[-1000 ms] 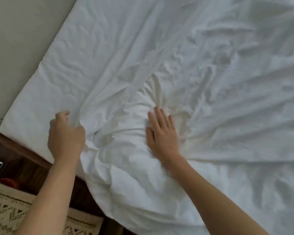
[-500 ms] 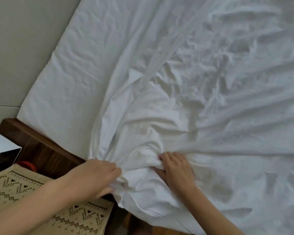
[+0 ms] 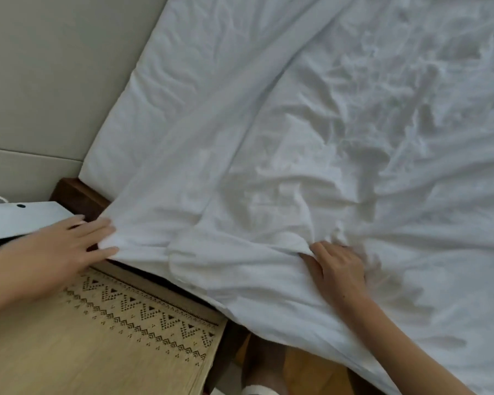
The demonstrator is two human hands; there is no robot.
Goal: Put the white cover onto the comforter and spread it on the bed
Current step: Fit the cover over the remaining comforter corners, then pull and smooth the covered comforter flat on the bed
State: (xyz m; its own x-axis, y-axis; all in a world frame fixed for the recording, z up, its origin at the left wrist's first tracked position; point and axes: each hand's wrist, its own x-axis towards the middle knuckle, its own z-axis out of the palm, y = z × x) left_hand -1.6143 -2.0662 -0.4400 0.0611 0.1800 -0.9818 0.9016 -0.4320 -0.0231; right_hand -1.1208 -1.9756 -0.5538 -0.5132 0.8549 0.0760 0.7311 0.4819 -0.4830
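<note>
The white cover [image 3: 340,155] lies rumpled over the bed, its near corner hanging past the mattress edge. The comforter is hidden inside it; I can only see a thicker bulge near the corner. My left hand [image 3: 66,249] holds the cover's corner edge at the bedside, fingers mostly straight with the cloth pinched between them. My right hand [image 3: 337,269] grips a fold of the cover further right, fingers curled into the fabric. The bare white sheet of the bed [image 3: 160,109] shows at the upper left.
A padded beige headboard [image 3: 54,75] fills the upper left. A dark wooden bed frame [image 3: 77,192] meets a bedside table covered by a patterned woven mat [image 3: 120,332]. A white box [image 3: 20,218] sits on it. Wooden floor [image 3: 305,374] shows below.
Both hands have pulled the cover's corner toward the bedside table. The left hand went from bunching cloth to holding the stretched edge; the bundle has flattened out.
</note>
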